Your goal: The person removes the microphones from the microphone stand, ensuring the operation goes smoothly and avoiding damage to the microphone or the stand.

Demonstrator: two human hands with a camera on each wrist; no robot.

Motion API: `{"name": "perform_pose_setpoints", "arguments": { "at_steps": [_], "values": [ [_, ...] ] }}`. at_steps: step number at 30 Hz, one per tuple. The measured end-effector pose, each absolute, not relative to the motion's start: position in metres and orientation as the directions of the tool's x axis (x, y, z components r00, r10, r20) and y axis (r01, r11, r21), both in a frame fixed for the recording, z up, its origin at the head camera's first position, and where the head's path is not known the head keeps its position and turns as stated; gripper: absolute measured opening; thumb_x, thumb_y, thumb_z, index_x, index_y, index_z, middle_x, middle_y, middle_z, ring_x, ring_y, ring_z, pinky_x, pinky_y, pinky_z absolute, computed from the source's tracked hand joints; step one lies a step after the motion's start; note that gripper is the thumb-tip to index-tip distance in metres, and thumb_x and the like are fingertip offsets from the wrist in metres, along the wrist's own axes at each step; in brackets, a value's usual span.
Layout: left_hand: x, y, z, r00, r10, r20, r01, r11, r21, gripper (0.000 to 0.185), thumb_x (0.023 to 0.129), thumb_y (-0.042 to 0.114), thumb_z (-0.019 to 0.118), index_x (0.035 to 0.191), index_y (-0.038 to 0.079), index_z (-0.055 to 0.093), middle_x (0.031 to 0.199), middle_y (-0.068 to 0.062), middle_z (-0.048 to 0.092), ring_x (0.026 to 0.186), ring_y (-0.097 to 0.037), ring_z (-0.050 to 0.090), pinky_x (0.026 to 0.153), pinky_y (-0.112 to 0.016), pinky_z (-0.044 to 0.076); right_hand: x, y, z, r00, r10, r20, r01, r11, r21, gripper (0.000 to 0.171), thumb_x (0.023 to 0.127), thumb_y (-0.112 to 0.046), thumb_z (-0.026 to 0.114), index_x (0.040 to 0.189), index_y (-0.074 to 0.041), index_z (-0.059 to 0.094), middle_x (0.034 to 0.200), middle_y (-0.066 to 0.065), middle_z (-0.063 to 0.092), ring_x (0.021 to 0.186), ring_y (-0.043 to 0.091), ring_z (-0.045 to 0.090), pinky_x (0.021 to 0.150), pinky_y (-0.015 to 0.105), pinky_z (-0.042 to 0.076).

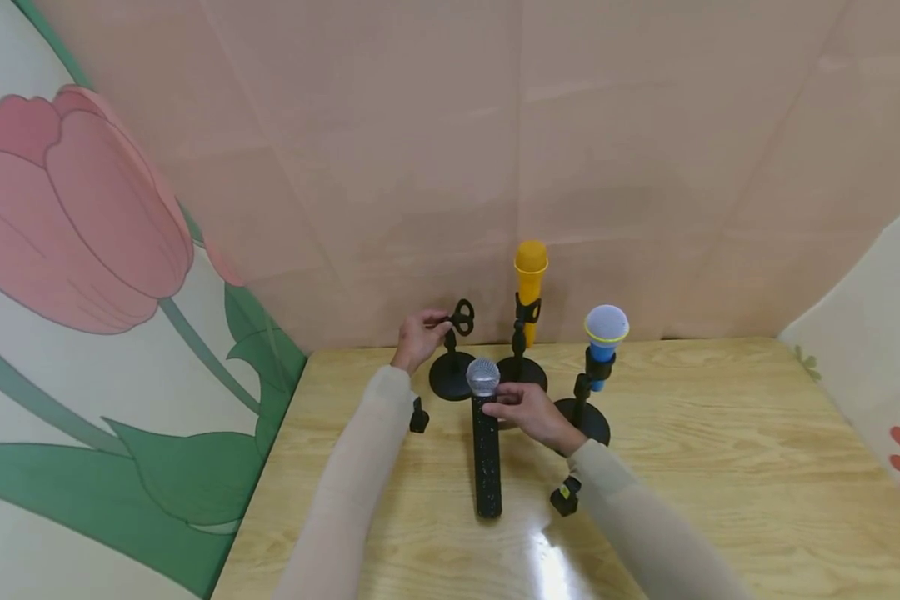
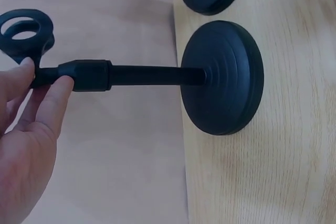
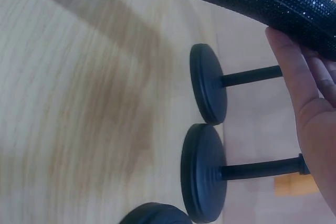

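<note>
At the back of the table, a black microphone stand (image 1: 452,379) rises from a round base, its clip without a microphone. My left hand (image 1: 417,340) pinches this stand near the clip (image 2: 29,35), thumb and fingers on either side of the joint. My right hand (image 1: 531,412) holds a black glittery microphone (image 1: 486,458) just below its silver mesh head (image 1: 483,377). In the right wrist view the fingers (image 3: 296,74) lie against the sparkling handle; the thumb is hidden there. The microphone is in front of the stands, head end up.
Right of the bare stand, a yellow microphone (image 1: 530,279) sits in a second stand. A blue microphone (image 1: 602,350) with a white head sits in a third, nearer stand. Small black objects (image 1: 417,417) show beside both wrists. A pink-beige sheet (image 1: 390,167) hangs behind the wooden table (image 1: 720,467).
</note>
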State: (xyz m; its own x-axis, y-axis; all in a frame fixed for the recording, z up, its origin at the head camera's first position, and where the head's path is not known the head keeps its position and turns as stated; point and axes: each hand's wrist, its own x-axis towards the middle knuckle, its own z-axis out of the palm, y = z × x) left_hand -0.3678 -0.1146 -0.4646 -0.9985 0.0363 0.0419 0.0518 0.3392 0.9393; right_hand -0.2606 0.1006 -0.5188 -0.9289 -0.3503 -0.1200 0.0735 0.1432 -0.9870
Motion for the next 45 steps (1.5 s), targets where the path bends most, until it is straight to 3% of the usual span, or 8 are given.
{"name": "perform_pose_setpoints", "arguments": {
  "at_steps": [17,25,29,33,45],
  "values": [
    [-0.369,-0.112,-0.470,-0.998,-0.017,0.062,0.053,0.334,0.941,0.023,0.096,0.005,0.067,0.118,-0.003,0.069,0.115,-0.020,0.067,0.102,-0.033,0.067,0.082,-0.034,0.058,-0.261,0.089,-0.534,-0.916,-0.356,-0.185,0.150,0.123,-0.981,0.054,0.092,-0.019,0.075,0.131,0.014,0.055,0.122,0.024,0.066,0.102,0.026,0.068,0.085,0.051,0.056],
    [-0.374,-0.109,-0.470,-0.996,0.005,0.086,0.083,0.326,0.942,0.024,0.097,0.001,0.063,0.120,-0.005,0.067,0.121,-0.026,0.065,0.103,-0.033,0.067,0.082,-0.035,0.058,-0.261,0.091,-0.542,-0.903,-0.346,-0.256,0.237,0.097,-0.967,0.064,0.090,-0.010,0.075,0.139,0.017,0.044,0.128,0.032,0.059,0.102,0.028,0.068,0.084,0.047,0.057],
    [-0.374,-0.108,-0.470,-0.995,-0.005,0.096,0.089,0.347,0.933,0.023,0.097,0.001,0.063,0.119,-0.004,0.068,0.119,-0.025,0.066,0.101,-0.032,0.067,0.082,-0.035,0.057,-0.260,0.091,-0.553,-0.889,-0.382,-0.252,0.241,0.077,-0.968,0.065,0.090,-0.006,0.074,0.140,0.019,0.040,0.124,0.030,0.062,0.098,0.024,0.068,0.084,0.046,0.057],
    [-0.373,-0.106,-0.470,-0.992,-0.020,0.126,0.109,0.374,0.921,0.022,0.097,0.002,0.064,0.117,-0.004,0.070,0.117,-0.024,0.068,0.101,-0.033,0.067,0.081,-0.037,0.058,-0.260,0.088,-0.561,-0.893,-0.389,-0.229,0.224,0.059,-0.973,0.059,0.090,-0.005,0.074,0.136,0.018,0.045,0.112,0.021,0.069,0.091,0.020,0.069,0.082,0.045,0.058],
    [-0.374,-0.103,-0.472,-0.990,-0.022,0.140,0.122,0.372,0.920,0.024,0.097,0.003,0.064,0.119,-0.005,0.068,0.116,-0.019,0.069,0.100,-0.031,0.068,0.078,-0.032,0.058,-0.254,0.073,-0.571,-0.931,-0.206,-0.300,0.279,0.125,-0.952,0.051,0.087,-0.006,0.078,0.127,0.016,0.055,0.109,0.022,0.071,0.091,0.025,0.071,0.076,0.041,0.060]
  ]
}}
